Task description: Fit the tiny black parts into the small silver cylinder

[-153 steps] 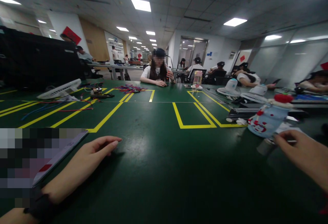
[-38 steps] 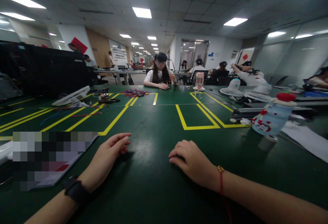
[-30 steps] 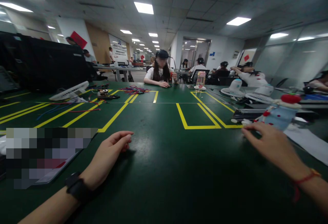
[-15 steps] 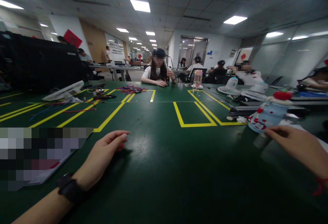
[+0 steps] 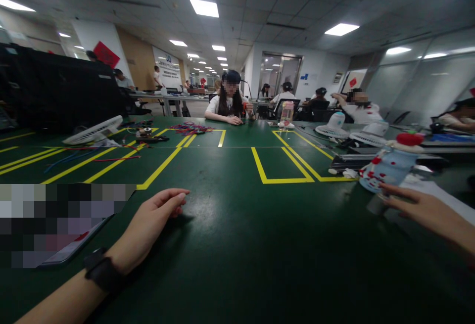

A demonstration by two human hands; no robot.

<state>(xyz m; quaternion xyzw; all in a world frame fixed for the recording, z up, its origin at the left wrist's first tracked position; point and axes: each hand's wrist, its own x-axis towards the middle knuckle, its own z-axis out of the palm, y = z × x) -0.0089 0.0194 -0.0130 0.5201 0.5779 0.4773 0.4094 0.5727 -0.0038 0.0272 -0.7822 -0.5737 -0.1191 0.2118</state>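
Nearest, left hand (image 5: 148, 225): lies on its side on the green mat (image 5: 237, 245), fingers loosely curled and close together, holding nothing; a black watch (image 5: 102, 273) wraps the wrist.
Tablet (image 5: 70, 250): thin, flat, glossy slab just left of that hand, partly blurred.
Right hand (image 5: 426, 210): stretched toward the bottle, fingers extended and slightly spread, fingertips at its base; no grasp closed.
Bottle (image 5: 386, 168): pale blue with red print, rounded body, red knobbly cap, standing tilted on a grey cup-like base (image 5: 374, 204) at the right of the mat.
Step, as I judge it: a reach, before any grip.
Next move calls for: fingers wrapping the smooth round body.
Tape (image 5: 282, 165): matt yellow lines boxing the mat.
Farther, fan (image 5: 92, 131): white ribbed plastic, lying flat.
Wires (image 5: 189, 128): red-blue tangle.
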